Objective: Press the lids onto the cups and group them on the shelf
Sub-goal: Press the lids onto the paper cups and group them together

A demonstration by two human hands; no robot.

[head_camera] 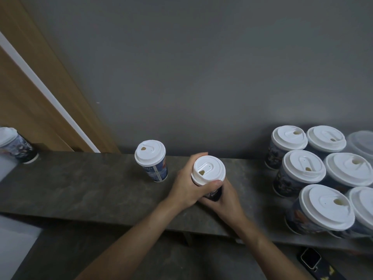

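Two hands clasped one paper cup (214,196) at the shelf (80,182) middle: left hand (186,184) fingers (198,155) curled round its lid (209,169), right hand (226,199) gripping the body, probably steadying it so the lid seated.
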